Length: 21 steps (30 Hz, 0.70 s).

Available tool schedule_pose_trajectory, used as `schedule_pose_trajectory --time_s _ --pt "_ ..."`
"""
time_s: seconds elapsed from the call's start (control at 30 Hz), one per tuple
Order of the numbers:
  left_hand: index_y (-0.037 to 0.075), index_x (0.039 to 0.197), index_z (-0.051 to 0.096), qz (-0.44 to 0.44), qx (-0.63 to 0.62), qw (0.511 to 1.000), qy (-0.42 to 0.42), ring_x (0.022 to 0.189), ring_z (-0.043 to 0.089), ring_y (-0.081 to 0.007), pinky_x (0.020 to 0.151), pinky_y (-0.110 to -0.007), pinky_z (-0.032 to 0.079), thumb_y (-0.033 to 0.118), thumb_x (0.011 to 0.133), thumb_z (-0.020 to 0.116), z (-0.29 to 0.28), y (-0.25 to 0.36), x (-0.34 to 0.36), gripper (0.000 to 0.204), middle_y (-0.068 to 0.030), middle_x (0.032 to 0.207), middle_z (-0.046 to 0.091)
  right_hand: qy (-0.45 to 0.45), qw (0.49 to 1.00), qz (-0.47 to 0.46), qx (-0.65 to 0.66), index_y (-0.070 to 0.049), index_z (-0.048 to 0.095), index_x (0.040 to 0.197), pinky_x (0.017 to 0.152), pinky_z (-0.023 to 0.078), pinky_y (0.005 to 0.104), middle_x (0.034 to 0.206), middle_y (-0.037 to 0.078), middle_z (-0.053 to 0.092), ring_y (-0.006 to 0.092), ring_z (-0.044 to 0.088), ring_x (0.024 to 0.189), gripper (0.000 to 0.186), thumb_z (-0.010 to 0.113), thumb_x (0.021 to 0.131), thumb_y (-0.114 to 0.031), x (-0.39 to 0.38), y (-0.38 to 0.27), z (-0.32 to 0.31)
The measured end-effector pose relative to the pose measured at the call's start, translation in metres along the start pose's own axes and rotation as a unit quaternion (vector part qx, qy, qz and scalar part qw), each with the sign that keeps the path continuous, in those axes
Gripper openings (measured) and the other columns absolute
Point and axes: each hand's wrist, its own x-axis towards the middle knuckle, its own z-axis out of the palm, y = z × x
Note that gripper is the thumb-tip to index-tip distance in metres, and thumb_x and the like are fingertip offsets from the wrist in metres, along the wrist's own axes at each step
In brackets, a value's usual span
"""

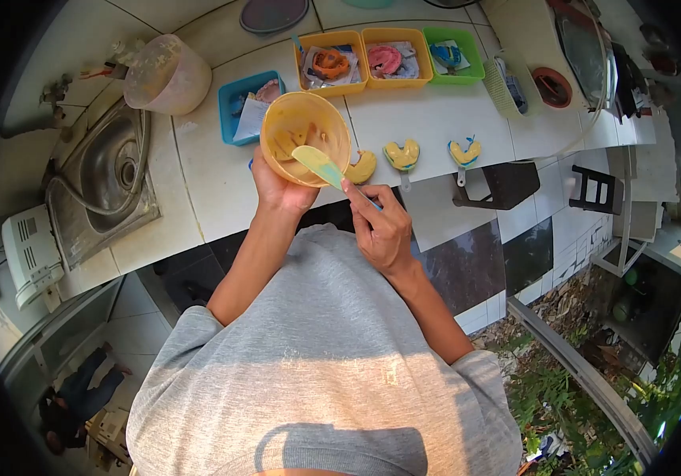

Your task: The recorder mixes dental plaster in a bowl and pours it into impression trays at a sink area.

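Observation:
My left hand (278,189) cups a yellow mixing bowl (336,119) from below, tilted so its inside faces me. Pale yellow paste streaks the inner wall. In my right hand (384,230) is a spatula (318,165) with a blue handle. Its broad, paste-smeared blade lies across the bowl's near rim. Just right of the bowl, partly behind it, is a dental impression tray (363,165) filled with yellow paste. Two more filled impression trays, a middle one (401,155) and a right one (464,149), rest along the counter's front edge with their handles toward me.
Behind stand a blue box (227,119), two yellow boxes (332,38) (396,36) and a green box (477,70), holding dental impressions and paper. A pinkish bucket (167,75) and steel sink (106,186) are left. A dark stool (515,186) stands beyond the counter edge. A person (78,393) appears lower left.

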Motion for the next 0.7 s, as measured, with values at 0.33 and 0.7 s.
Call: schedule_pose_trajectory --time_s 0.33,0.7 --pt "0.010 0.132 0.049 0.039 0.019 0.998 -0.034 0.120 0.052 -0.0268 0.100 -0.047 0.046 0.038 0.096 0.044 0.003 0.033 0.005 0.046 -0.0061 0.131 0.054 0.044 0.962 0.239 -0.125 -0.009 0.065 0.120 0.065 0.048 0.0349 0.086 0.011 0.059 0.0257 0.059 0.071 0.038 0.060 0.083 -0.001 -0.056 0.062 -0.066" --pt "0.013 0.134 0.048 0.043 0.024 0.999 -0.003 0.122 0.051 -0.0272 0.103 -0.047 0.043 0.035 0.097 0.042 -0.006 0.029 -0.006 0.044 -0.0059 0.134 0.052 0.036 0.965 0.212 -0.149 -0.009 0.065 0.118 0.062 0.048 0.0363 0.084 0.011 0.057 0.0261 0.058 0.070 0.036 0.059 0.084 -0.001 -0.048 0.095 -0.061"
